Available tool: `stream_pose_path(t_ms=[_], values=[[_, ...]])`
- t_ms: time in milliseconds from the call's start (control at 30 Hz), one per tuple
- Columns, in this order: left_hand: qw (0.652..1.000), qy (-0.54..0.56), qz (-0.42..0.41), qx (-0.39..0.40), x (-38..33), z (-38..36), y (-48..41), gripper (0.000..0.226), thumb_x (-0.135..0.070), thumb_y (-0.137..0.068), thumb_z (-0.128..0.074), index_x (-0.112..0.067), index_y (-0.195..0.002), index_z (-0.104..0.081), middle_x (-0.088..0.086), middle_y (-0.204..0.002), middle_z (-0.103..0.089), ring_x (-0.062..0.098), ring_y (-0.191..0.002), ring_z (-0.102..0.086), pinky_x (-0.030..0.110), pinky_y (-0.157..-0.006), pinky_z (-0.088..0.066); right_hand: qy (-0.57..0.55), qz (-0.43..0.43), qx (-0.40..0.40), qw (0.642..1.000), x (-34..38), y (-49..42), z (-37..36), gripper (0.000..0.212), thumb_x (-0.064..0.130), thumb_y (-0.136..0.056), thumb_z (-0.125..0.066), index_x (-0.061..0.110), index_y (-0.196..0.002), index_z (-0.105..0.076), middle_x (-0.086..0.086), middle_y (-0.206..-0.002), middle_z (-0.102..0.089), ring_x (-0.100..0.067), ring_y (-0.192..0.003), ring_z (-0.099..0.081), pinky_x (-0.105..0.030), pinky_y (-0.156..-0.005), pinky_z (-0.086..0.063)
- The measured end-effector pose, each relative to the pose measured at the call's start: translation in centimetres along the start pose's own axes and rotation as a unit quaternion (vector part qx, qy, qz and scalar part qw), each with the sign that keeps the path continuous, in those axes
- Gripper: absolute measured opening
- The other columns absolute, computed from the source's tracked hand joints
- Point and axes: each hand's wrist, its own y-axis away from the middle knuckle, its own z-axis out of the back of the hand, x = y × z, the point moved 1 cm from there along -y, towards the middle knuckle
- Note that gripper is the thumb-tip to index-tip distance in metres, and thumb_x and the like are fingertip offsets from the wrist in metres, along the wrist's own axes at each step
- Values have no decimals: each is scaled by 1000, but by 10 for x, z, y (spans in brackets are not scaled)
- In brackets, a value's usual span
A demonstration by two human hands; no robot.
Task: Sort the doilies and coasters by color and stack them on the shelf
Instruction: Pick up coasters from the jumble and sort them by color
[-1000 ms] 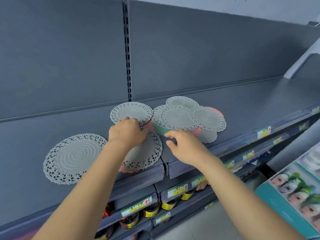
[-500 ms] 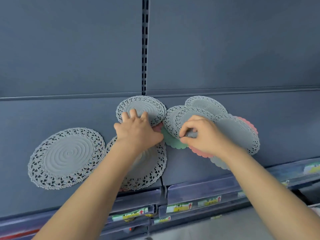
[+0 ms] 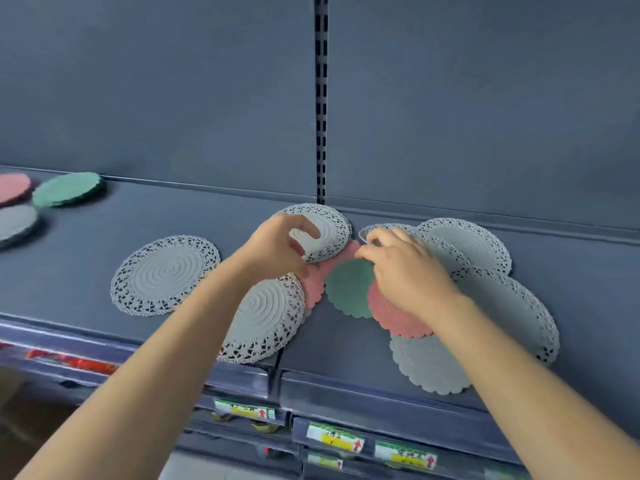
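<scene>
Grey lace doilies and scalloped coasters lie mixed on the dark shelf (image 3: 104, 306). My left hand (image 3: 277, 247) grips a small grey doily (image 3: 329, 230) and bends its near edge up. My right hand (image 3: 405, 268) pinches the edge of another grey doily (image 3: 388, 230) in the right-hand pile. Between my hands lie a green coaster (image 3: 346, 289) and pink coasters (image 3: 391, 313). A large grey doily (image 3: 162, 275) lies flat to the left; another (image 3: 263, 317) sits under my left forearm. A grey coaster (image 3: 426, 365) overhangs the front edge.
At the far left stand sorted stacks: pink (image 3: 12, 188), green (image 3: 67, 188) and grey (image 3: 15, 223). More grey doilies (image 3: 498, 296) spread to the right. A slotted upright (image 3: 321, 98) splits the back panel. Price labels (image 3: 334, 439) line the lower shelves.
My left hand has curled round the small doily and lifted its edge. My right hand has slid left, uncovering the green and pink coasters. The camera has swung, bringing the left stacks into view.
</scene>
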Motion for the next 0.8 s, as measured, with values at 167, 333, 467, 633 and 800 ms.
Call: stream_pose_path(t_ms=[167,333,467,633,800], values=[[929,-340,145,5,-17,0,17,64,-73,-53,-73,-18,-76,-51,-4,-94,-61,22,-100,-56,35,-89,-42,7,36,96,995,-1,-7,-3,47,44,-91,-45,17,-129,-56,-7,-148,-31,-24,-138,-20,-43,-114,-13],[911,-349,214,51,-16,0,19,74,-86,-42,-65,-19,-63,-42,3,-77,-55,24,-87,-53,37,-85,-48,-47,39,114,992,-6,-20,-7,79,69,-68,-66,12,-120,-49,-5,-130,-40,-24,-125,-32,-40,-107,-28],[919,-303,238,85,-16,1,10,87,-80,-33,-72,-17,-91,-61,5,-100,-63,24,-96,-53,40,-91,-49,-179,37,64,981,-16,-24,-10,37,44,-80,-69,18,-101,-53,-1,-124,-42,-21,-120,-35,-34,-100,-30],[941,-241,224,82,-18,2,8,66,-58,-46,-86,-18,-93,-63,-4,-93,-64,19,-87,-59,30,-81,-48,-364,22,-37,931,-27,-19,-10,17,25,-89,-63,18,-81,-49,-1,-98,-57,-21,-93,-51,-34,-82,-40],[990,-67,118,37,-16,4,4,33,-19,-60,-89,-19,-70,-57,-4,-68,-61,14,-63,-51,26,-63,-40,-504,-72,-99,855,-32,-19,-3,21,28,-95,-53,17,-79,-45,-1,-74,-55,-16,-67,-50,-32,-63,-39]])
